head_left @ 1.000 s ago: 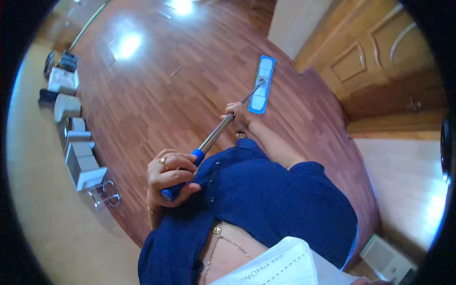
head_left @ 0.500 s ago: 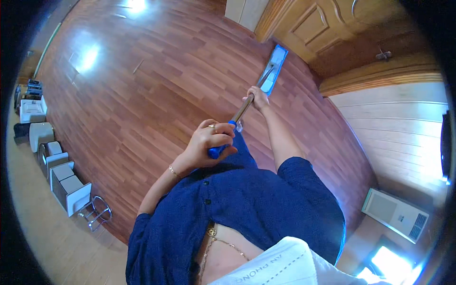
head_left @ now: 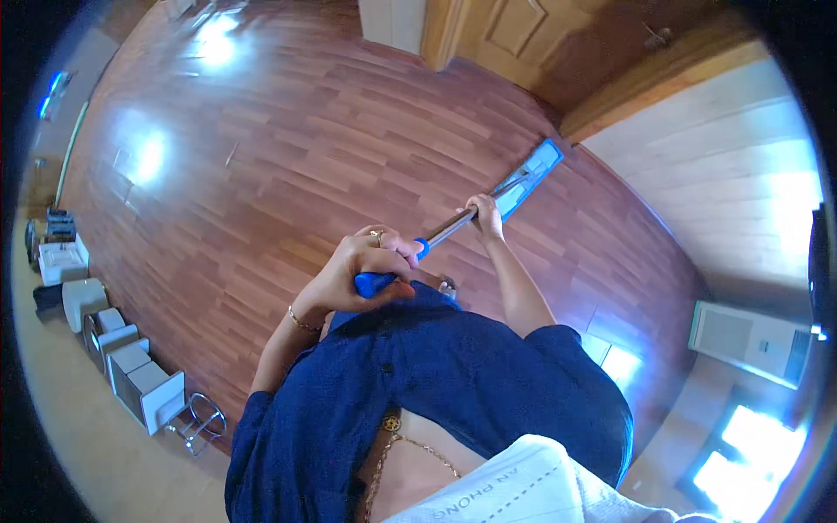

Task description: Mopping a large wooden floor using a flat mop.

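Note:
A flat mop with a metal pole (head_left: 450,228) slants away from my body. My left hand (head_left: 366,261) is wrapped round its blue handle grip (head_left: 373,283), close to my waist. Farther down the pole, with the arm stretched out, my right hand (head_left: 486,216) is closed round the metal. Beyond that hand the long light-blue mop head (head_left: 540,164) lies on the wood-patterned floor (head_left: 323,166). Its far end is near the foot of the white wall, close to the door frame's corner.
A brown wooden door (head_left: 523,44) stands ahead, beside a white panelled wall (head_left: 697,166) on the right. A white box-shaped appliance (head_left: 745,340) is at the lower right. Along the left edge stand several white pieces (head_left: 85,301) and a metal-framed stool (head_left: 202,423).
The mop head has swung right and nearer to me, from beside the door toward the white wall. Both hands keep their hold, and the whole view has turned somewhat.

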`<control>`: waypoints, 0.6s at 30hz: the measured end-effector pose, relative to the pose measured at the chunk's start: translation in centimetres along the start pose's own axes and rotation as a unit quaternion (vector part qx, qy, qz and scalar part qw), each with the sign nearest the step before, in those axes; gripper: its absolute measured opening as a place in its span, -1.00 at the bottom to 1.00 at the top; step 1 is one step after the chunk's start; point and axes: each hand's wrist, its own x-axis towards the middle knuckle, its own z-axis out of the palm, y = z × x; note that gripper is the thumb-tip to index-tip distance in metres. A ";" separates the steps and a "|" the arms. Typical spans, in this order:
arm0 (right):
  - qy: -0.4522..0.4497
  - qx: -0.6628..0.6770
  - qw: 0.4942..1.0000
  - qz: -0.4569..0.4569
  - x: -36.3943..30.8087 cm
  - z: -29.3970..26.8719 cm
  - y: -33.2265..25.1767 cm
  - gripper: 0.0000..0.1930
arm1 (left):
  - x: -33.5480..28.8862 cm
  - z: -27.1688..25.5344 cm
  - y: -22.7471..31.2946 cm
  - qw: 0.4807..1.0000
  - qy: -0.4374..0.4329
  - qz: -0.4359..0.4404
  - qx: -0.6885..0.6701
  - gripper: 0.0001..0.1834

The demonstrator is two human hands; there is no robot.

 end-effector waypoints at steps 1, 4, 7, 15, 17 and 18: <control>0.002 -0.002 1.000 0.008 1.0 0.2 -0.4 -0.75 | 0.9 -1.6 -1.1 0.999 -0.004 0.000 -0.035 -0.83; 0.023 -0.019 0.999 0.042 4.2 1.5 -0.9 -0.74 | 3.8 -6.6 -5.2 0.998 -0.025 0.013 -0.063 -0.81; -0.025 -0.068 0.991 0.110 7.2 4.0 0.1 -0.88 | 5.4 -10.6 -9.5 0.997 -0.029 -0.005 -0.076 -0.85; -0.130 0.075 0.952 0.266 11.7 6.3 -0.1 -0.92 | 4.2 -13.8 -11.2 0.988 -0.045 -0.075 -0.130 -0.88; -0.148 0.182 0.920 0.314 11.0 4.5 -1.1 -0.86 | 4.6 -12.4 -10.0 0.990 -0.042 -0.059 -0.124 -0.86; -0.146 0.188 0.921 0.308 10.6 4.2 -0.7 -0.86 | 4.8 -11.5 -8.9 0.991 -0.042 -0.059 -0.115 -0.86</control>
